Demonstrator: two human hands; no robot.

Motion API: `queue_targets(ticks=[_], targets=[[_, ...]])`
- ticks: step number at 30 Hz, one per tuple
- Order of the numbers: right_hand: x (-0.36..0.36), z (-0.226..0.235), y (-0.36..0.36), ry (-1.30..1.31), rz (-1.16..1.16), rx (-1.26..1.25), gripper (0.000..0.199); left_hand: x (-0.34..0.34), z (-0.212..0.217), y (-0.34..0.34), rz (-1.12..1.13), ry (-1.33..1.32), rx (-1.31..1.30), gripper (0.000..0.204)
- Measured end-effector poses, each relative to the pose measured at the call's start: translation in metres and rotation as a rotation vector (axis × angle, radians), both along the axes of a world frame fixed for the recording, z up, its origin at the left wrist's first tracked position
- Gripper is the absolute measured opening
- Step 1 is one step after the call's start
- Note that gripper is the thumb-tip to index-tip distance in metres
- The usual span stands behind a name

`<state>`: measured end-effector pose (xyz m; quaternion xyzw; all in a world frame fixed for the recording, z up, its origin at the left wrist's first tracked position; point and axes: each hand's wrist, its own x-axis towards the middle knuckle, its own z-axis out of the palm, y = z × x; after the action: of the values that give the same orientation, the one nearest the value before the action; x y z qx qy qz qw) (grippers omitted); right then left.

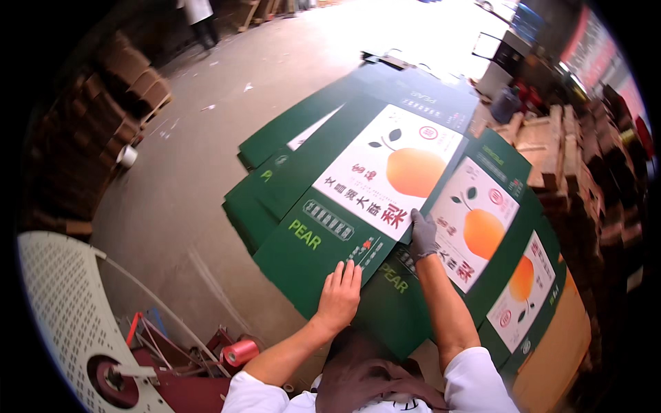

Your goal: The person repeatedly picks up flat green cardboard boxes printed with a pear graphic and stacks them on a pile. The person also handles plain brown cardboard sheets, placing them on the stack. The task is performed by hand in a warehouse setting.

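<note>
A large green printed cardboard sheet (279,256), with a white panel and an orange-yellow fruit picture, lies on top of similar flat sheets in front of me. My left hand (339,297) is bare and rests on its near edge, fingers stretched out over the green surface. My right hand (423,235) wears a grey glove and holds the same sheet at its right edge; part of its fingers is hidden. To the right, another green sheet (506,144) with the same fruit picture overlaps a further one (513,337).
At the lower left stands a machine with a perforated light cover (58,296) and a red roll (241,352). Stacked brown cardboard (127,69) lines the left side. Wooden pallets (551,148) stand at the right. A person (200,17) is far off at the upper left.
</note>
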<state>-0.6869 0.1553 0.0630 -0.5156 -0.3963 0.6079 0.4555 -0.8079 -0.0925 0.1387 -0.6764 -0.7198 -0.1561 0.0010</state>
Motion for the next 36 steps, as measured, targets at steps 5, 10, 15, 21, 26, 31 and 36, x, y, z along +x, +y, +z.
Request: queue_targets(ticks=[5, 10, 15, 21, 26, 31, 36], targets=[[0.144, 0.01, -0.075, 0.001, -0.173, -0.113, 0.031, 0.101, -0.004, -0.039, -0.206, -0.26, -0.099, 0.065], [0.278, 0.007, -0.107, -0.036, -0.281, -0.139, 0.028, 0.196, -0.041, -0.047, -0.382, -0.244, -0.083, 0.065], [0.291, -0.02, -0.088, -0.142, -0.224, -0.119, 0.026, 0.213, -0.058, -0.037, -0.379, -0.329, -0.158, 0.068], [0.245, -0.025, -0.031, -0.574, -0.275, -0.134, 0.043, 0.202, -0.066, 0.002, -0.326, -0.314, -0.129, 0.063], [0.277, 0.018, -0.051, -0.639, -0.217, -0.026, 0.057, 0.224, -0.089, 0.013, -0.302, -0.249, -0.19, 0.064], [0.39, 0.01, -0.118, -0.639, -0.193, 0.059, 0.049, 0.245, -0.107, 0.02, -0.169, -0.124, -0.259, 0.064], [0.643, -0.035, -0.261, -0.739, -0.611, -0.092, 0.032, 0.408, -0.057, 0.025, -0.692, -0.125, -0.128, 0.054]])
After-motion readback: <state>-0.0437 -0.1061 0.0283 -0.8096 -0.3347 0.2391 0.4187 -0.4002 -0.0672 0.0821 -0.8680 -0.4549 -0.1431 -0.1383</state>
